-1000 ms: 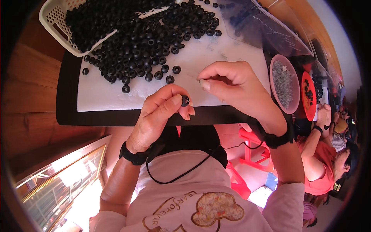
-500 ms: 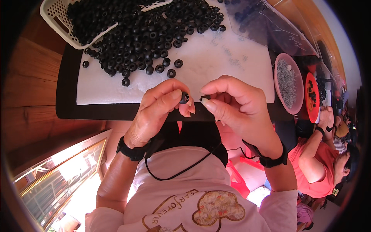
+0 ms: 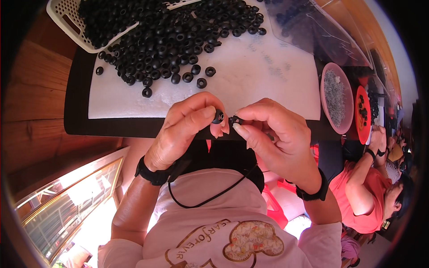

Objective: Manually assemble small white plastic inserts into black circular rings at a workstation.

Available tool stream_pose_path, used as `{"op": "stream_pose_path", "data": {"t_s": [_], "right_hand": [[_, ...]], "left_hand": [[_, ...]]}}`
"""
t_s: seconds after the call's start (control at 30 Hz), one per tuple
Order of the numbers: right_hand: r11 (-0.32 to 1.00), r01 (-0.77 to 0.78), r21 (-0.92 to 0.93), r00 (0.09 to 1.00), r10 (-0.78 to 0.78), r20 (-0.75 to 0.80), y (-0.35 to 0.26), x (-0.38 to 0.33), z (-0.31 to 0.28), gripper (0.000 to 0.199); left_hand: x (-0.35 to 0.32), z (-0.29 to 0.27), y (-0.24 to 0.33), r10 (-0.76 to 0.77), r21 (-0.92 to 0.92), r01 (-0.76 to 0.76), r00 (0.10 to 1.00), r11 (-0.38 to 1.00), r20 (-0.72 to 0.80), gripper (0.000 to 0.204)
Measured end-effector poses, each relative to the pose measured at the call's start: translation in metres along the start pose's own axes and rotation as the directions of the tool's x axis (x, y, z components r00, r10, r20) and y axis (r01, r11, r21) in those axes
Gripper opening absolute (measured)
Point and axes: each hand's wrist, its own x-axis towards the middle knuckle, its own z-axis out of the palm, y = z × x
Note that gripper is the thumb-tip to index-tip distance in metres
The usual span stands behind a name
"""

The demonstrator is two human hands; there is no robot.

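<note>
Between the thumb and fingers of my left hand point(image 3: 190, 123) is a round black bead-like piece point(image 3: 218, 117), its opening turned to the right with something shiny inside. My right hand point(image 3: 279, 129) pinches a smaller black part point(image 3: 235, 119) between thumb and forefinger, just right of that opening. A narrow gap seems to lie between the two pieces. Both hands hover over the table's near edge. Beyond them a big heap of the same black ring-shaped pieces point(image 3: 165, 49) spreads on a white sheet point(image 3: 268, 98).
A white perforated basket point(image 3: 67, 24) full of black pieces lies at the back left. On the right stand a pink bowl point(image 3: 325, 105) of small grey parts, a red-orange dish point(image 3: 364, 134) with black bits, and a clear plastic bag point(image 3: 330, 38). A person in red point(image 3: 357, 192) sits at the right.
My right hand has brought the small black part closer to the piece in my left hand. The left hand has shifted slightly right. The view has moved a little.
</note>
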Motion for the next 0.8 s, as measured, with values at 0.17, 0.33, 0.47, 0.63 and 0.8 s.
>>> {"op": "stream_pose_path", "data": {"t_s": [0.17, 0.33, 0.47, 0.63, 0.8], "right_hand": [[0.999, 0.033, -0.022, 0.999, -0.033, 0.007, 0.0035, -0.0026, 0.0015, 0.012], [0.976, 0.138, -0.168, 0.990, -0.133, 0.039, 0.0017, 0.0032, 0.0012, 0.019], [0.955, 0.209, -0.208, 0.978, -0.203, 0.052, 0.0018, 0.0048, 0.0017, 0.019], [0.942, 0.246, -0.230, 0.969, -0.236, 0.069, 0.0031, 0.0055, 0.0017, 0.020], [0.932, 0.269, -0.244, 0.963, -0.259, 0.075, 0.0050, 0.0048, 0.0022, 0.022]], "left_hand": [[0.0011, -0.0010, -0.0014, 0.030, 0.063, -0.034, 0.998, 0.997, 0.057, 0.026], [0.0006, -0.0034, -0.0028, 0.049, 0.065, -0.055, 0.995, 0.996, 0.085, 0.028], [0.0013, -0.0031, -0.0038, 0.072, 0.116, -0.083, 0.992, 0.990, 0.100, 0.031], [0.0016, -0.0039, -0.0038, 0.088, 0.195, -0.110, 0.989, 0.975, 0.120, 0.036], [0.0020, -0.0018, -0.0053, 0.121, 0.245, -0.147, 0.986, 0.958, 0.117, 0.042]]}}
